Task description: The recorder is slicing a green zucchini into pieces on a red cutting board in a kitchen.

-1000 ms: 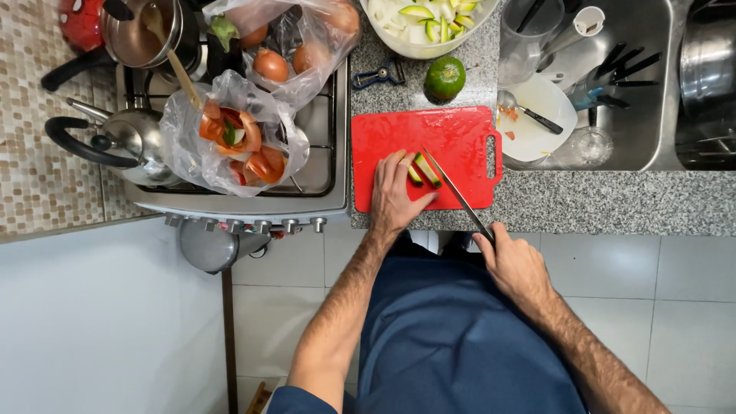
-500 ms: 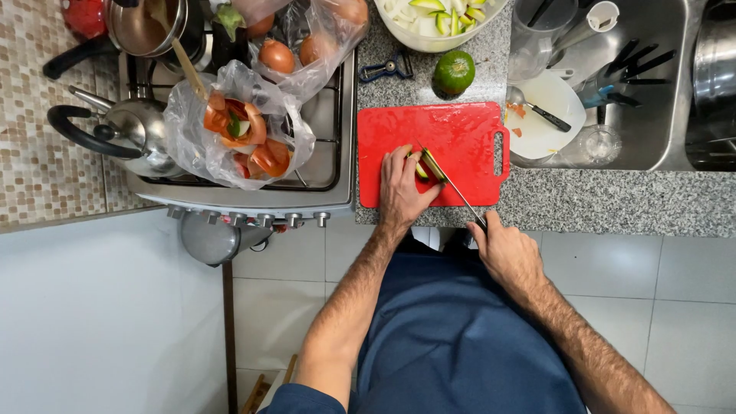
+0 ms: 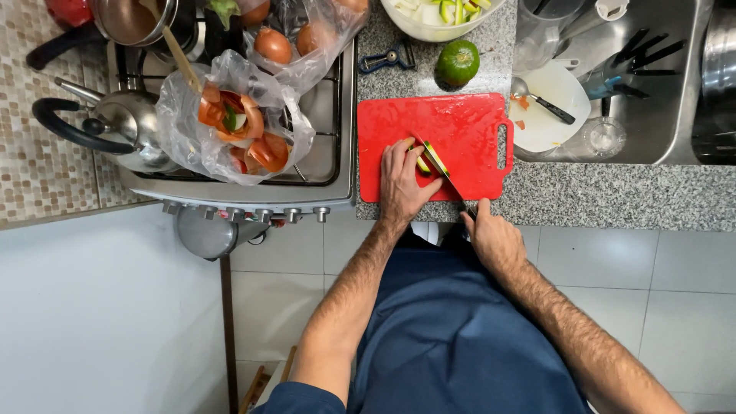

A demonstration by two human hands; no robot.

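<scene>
Head cam looks straight down on your granite worktop [image 3: 613,201], w/ a stove [image 3: 261,188] on the left and a steel sink [image 3: 675,146] on the right. On the stove: a kettle [image 3: 126,126], a clear bag of veg scraps [image 3: 230,126] and a bag of onions [image 3: 295,38] behind it. In the sink sits a white plate [image 3: 548,126] w/ a spoon on it. A red cutting board [image 3: 468,134] lies on the worktop betw. stove and sink; behind it, a white bowl of cut veg [image 3: 441,19], a whole green fruit [image 3: 457,63] and a peeler [image 3: 387,57]. Your left hand [image 3: 404,180] rests on the board's near edge, fingers curled and pressed onto a small green-yellow veg piece [image 3: 422,163]. Your right hand [image 3: 494,239] is off the board's near edge, fist wrapped round the handle of a knife [image 3: 443,170]; blade angles across the board, touching the veg piece just beside your left fingers.
</scene>
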